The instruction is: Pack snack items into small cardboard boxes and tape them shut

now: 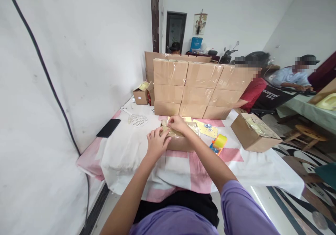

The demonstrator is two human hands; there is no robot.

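Observation:
A small cardboard box with shiny clear tape or film across its top lies on the cloth in front of me. My left hand rests against its left side, fingers spread. Over the box's top left part, my right hand has its fingers pinched together near the film; what lies between them is too small to make out. Just right of the box is a tape dispenser in orange and blue with a yellow roll. Behind the box lies a yellow patterned sheet.
A wall of stacked taped boxes stands behind. To the right sits another cardboard box. On the left are a black phone and a white perforated swatter. A small open box is further back. Two people sit at the right.

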